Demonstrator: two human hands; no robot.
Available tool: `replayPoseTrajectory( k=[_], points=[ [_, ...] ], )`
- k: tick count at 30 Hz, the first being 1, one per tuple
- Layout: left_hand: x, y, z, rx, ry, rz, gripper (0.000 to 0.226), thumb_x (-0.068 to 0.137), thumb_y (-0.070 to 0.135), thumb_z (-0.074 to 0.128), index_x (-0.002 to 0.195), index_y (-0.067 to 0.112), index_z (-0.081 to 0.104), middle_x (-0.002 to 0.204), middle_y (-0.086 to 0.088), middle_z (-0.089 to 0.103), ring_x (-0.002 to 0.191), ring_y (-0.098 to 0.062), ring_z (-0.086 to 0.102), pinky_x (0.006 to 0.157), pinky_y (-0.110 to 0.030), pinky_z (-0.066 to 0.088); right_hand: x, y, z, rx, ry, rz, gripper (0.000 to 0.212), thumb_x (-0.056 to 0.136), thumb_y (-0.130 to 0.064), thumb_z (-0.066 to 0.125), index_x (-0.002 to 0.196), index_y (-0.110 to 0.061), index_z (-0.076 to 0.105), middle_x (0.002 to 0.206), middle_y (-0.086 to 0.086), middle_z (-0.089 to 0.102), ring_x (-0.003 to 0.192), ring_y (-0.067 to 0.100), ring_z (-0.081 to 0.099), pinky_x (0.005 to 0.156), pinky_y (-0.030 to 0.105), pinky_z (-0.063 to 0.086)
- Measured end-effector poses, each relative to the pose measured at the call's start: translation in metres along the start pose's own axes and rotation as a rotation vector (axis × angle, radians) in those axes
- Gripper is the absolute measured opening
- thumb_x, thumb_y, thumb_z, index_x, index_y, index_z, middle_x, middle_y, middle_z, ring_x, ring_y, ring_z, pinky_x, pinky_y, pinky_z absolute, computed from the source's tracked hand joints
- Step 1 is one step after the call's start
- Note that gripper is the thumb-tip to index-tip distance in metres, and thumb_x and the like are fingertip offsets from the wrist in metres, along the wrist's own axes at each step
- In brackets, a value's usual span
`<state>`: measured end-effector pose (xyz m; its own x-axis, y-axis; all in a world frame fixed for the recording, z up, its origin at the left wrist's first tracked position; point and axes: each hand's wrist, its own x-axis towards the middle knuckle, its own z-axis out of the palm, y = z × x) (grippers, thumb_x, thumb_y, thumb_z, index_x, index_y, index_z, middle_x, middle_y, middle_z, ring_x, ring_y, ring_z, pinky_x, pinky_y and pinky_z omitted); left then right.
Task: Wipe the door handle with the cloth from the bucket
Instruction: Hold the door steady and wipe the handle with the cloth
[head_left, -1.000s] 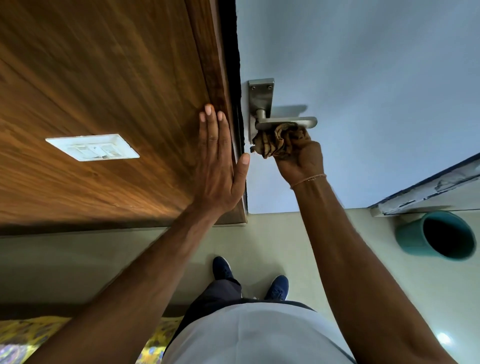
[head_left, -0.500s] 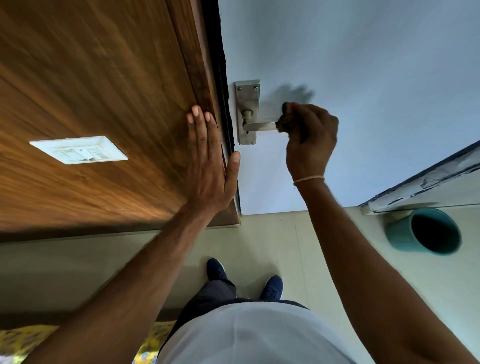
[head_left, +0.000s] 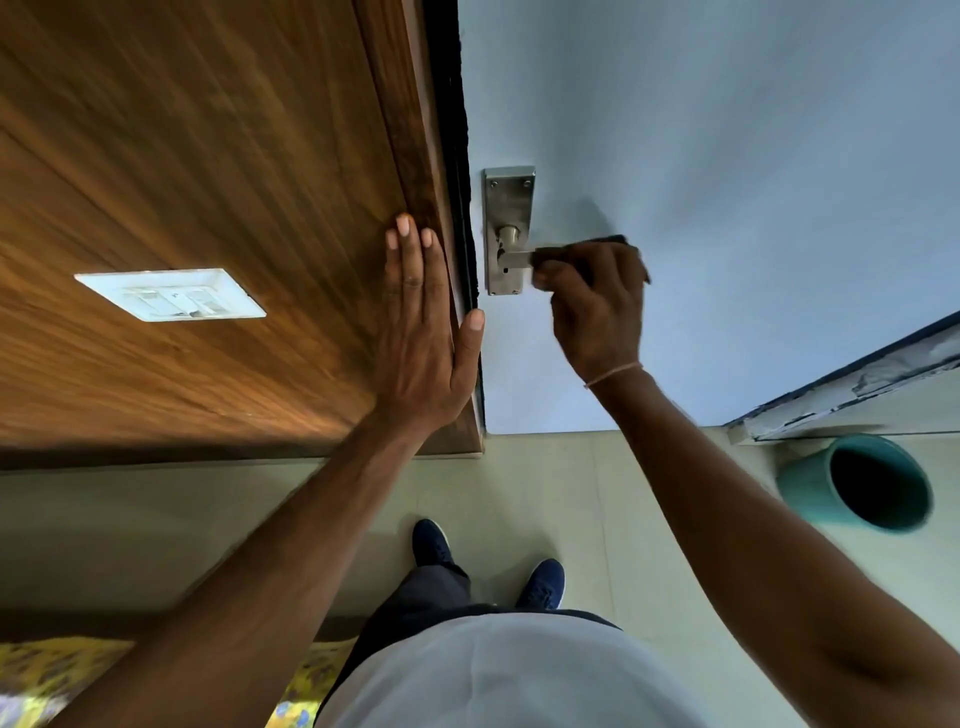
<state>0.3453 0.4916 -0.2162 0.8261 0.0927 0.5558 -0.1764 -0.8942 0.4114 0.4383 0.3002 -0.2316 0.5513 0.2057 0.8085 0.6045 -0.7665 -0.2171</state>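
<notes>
A steel door handle (head_left: 511, 244) on its back plate is fixed to the pale blue door (head_left: 727, 156). My right hand (head_left: 597, 301) is closed over the lever, and only the lever's stub next to the plate shows. The brown cloth is hidden inside that fist; a dark edge (head_left: 605, 240) peeks out above the knuckles. My left hand (head_left: 423, 332) lies flat with fingers together against the wooden panel (head_left: 208, 156) by the door edge. The teal bucket (head_left: 862, 488) stands on the floor at the right.
A white switch plate (head_left: 171, 295) sits on the wooden panel. My two dark shoes (head_left: 488, 566) stand on the beige tiled floor. A chipped blue-edged frame (head_left: 852, 384) runs above the bucket. Yellow patterned fabric (head_left: 47, 680) lies at the bottom left.
My right hand rose from under the lever, where the cloth was bunched in plain sight, to grip over the lever, then slid left toward the plate. The left hand stayed flat on the panel.
</notes>
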Motion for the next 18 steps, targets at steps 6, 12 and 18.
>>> replayPoseTrajectory(
  k=[6, 12, 18],
  points=[
    [0.001, 0.005, 0.003, -0.011, 0.009, -0.021, 0.079, 0.112, 0.041, 0.036, 0.167, -0.013, 0.019, 0.178, -0.035, 0.011, 0.169, -0.047, 0.009, 0.139, -0.056, 0.015, 0.012, -0.026, 0.008, 0.101, -0.076, -0.098, 0.019, 0.107, -0.009, 0.065, 0.106, -0.011, 0.083, 0.114, 0.009, 0.078, 0.099, 0.037, 0.069, 0.084, 0.041, 0.051],
    [0.001, 0.002, 0.001, 0.007, 0.006, -0.013, 0.076, 0.110, 0.034, 0.040, 0.167, -0.012, 0.020, 0.178, -0.034, 0.013, 0.169, -0.046, 0.011, 0.138, -0.057, 0.018, 0.029, -0.037, 0.025, 0.003, -0.106, -0.200, 0.030, 0.112, -0.023, 0.053, 0.116, -0.016, 0.081, 0.119, 0.007, 0.076, 0.109, 0.035, 0.066, 0.087, 0.043, 0.049],
    [0.000, 0.004, 0.000, 0.009, 0.015, -0.027, 0.077, 0.111, 0.039, 0.036, 0.168, -0.010, 0.020, 0.178, -0.033, 0.014, 0.169, -0.045, 0.011, 0.138, -0.058, 0.019, 0.026, 0.004, 0.006, -0.020, -0.038, -0.267, 0.026, 0.102, -0.010, 0.072, 0.127, -0.015, 0.079, 0.118, 0.010, 0.078, 0.097, 0.036, 0.070, 0.085, 0.041, 0.052]
  ],
)
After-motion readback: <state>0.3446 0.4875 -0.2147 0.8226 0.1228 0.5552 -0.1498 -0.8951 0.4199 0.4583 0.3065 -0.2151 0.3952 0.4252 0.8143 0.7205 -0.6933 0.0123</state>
